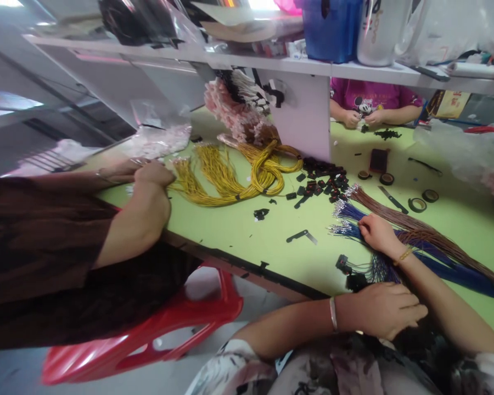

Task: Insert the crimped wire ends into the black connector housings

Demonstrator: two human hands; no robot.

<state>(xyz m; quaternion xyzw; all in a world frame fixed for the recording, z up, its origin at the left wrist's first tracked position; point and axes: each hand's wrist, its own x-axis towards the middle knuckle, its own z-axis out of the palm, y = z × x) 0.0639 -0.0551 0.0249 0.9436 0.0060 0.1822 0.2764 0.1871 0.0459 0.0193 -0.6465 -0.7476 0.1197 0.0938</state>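
My right hand (376,233) rests on the blue wires (348,211), its thumb and fingers pinched together near the silvery wire ends. My left hand (385,310) is lower and nearer my body, over dark items in my lap, fingers bent; what lies beneath its palm is hidden. Between and left of the hands, black connectors (343,264) are attached to thin dark wires. Brown wires (395,216) run beside the blue ones toward the right. Loose black connectors (321,184) lie heaped beyond the wire ends.
A co-worker's hands (152,173) are at the left by yellow wires (218,186). A folding blade (302,236), another knife (393,199) and tape rolls (417,204) lie on the green table (247,236). Another person sits across, below a shelf (313,67). A red stool (226,296) stands below.
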